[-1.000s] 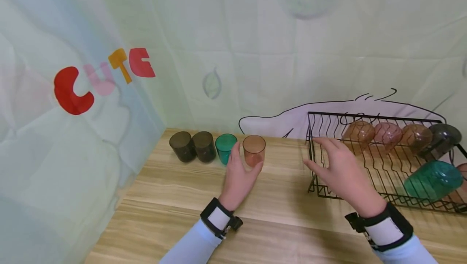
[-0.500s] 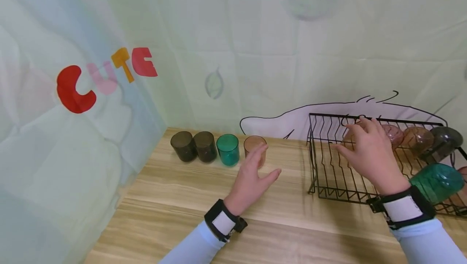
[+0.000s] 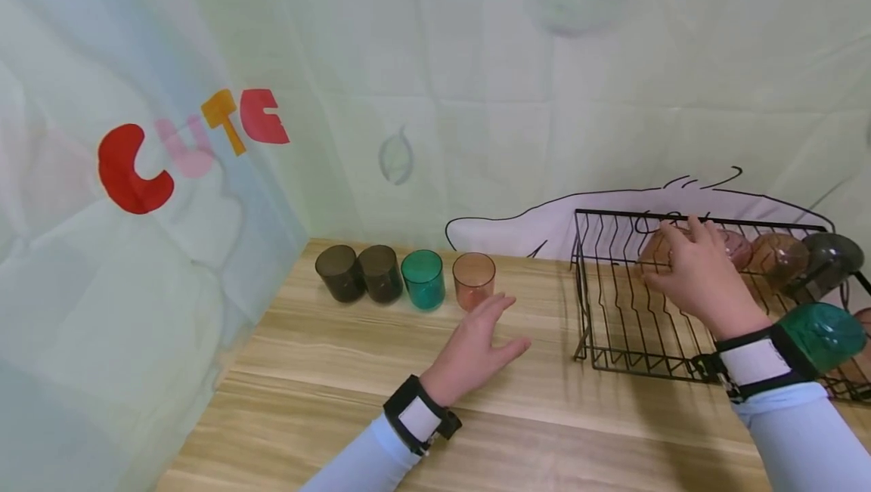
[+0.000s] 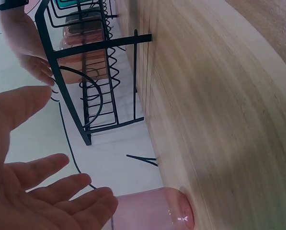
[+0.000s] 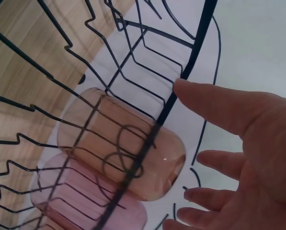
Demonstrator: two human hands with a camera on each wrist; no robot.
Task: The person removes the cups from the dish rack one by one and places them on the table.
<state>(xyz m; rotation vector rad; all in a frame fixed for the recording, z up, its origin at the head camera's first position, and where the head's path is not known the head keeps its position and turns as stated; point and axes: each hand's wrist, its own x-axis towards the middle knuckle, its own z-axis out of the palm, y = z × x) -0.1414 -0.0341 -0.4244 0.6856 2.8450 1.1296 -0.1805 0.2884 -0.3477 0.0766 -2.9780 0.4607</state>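
My right hand (image 3: 704, 276) hovers over the back of the black wire dish rack (image 3: 612, 213), its fingers spread around the leftmost amber cup (image 5: 104, 143). In the right wrist view, a gap shows between fingers and cup, and the thumb is at the rack's top rail. My left hand (image 3: 469, 352) hangs over the table with fingers extended and nothing held. Just beyond its fingertips stands an upright orange cup (image 3: 474, 274), also low in the left wrist view. To its left are a teal cup (image 3: 423, 280) and two dark cups (image 3: 379, 274).
Along the rack's back row lean a pink cup (image 3: 738, 249), a brown cup (image 3: 779, 258) and a dark cup (image 3: 833, 258). Another teal cup (image 3: 826, 337) lies at the front right, partly behind my right wrist. A printed curtain (image 3: 435, 99) hangs behind the wooden table (image 3: 306, 394).
My right hand has moved right from the rack's left end to the amber cup. The left hand has drawn back from the orange cup, which stays on the table.
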